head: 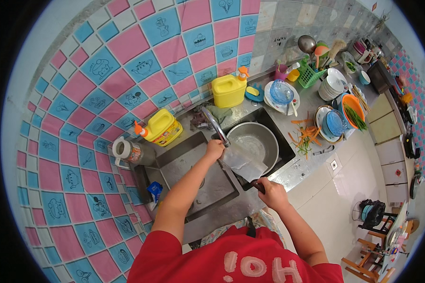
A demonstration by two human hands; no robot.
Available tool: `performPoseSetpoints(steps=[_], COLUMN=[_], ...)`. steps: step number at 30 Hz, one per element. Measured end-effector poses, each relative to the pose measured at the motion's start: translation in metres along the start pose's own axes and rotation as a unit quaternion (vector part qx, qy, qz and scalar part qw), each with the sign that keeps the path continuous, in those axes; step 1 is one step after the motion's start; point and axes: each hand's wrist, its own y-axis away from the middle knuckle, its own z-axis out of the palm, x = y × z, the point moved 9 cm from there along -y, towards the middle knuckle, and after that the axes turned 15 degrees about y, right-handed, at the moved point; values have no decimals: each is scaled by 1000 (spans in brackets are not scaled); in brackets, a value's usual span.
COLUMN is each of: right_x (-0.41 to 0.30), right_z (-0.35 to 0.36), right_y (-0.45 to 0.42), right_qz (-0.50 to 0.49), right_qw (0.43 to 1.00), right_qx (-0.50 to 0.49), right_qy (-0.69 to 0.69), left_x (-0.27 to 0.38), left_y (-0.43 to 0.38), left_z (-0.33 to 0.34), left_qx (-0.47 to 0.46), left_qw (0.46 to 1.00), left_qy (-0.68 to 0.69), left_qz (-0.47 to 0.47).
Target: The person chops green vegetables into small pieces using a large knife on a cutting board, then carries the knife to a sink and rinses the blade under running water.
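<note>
My right hand (274, 194) grips the dark handle of a cleaver (246, 164), whose broad, pale, shiny blade slants over the near left rim of a round metal basin (258, 141). The basin sits in the right sink bowl (288, 152). Beside the blade's far end, just under the chrome faucet (214, 123), is my left hand (215, 150) with its fingers curled. Whether those fingers hold the blade or touch the spout, I cannot tell. The left sink bowl (198, 173) lies below my left forearm.
Behind the sink stand two yellow pump bottles (229, 91) (164, 127), with a plastic pitcher (134, 152) to the left. On the right counter are orange and green peelings (306, 136), a peeler (324, 150), stacked plates with a blue bowl (281, 91), and an orange basin (352, 109) of green vegetables.
</note>
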Motion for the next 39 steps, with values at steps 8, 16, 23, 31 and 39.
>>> performPoseSetpoints(steps=[8,16,23,31,39], right_x=[8,8,11,-18,-29], right_z=[12,14,23,32,33], right_y=[5,9,7,-18,-22], right_qz=[-6,-9,-11,-74,-57], right_qw=[999,999,998,996,996], right_qx=[-46,-50,-56,-32,-69], right_qy=[12,-10,0,-28,-19], left_x=[-46,-62,-17,25,33], left_y=[10,3,21,84,52], left_z=[21,16,34,117,112], left_qx=[-122,-61,-98,-97,-128], left_qw=[954,957,985,882,877], left_qy=[232,203,-141,-421,-432], left_qz=[-144,-199,1,186,168])
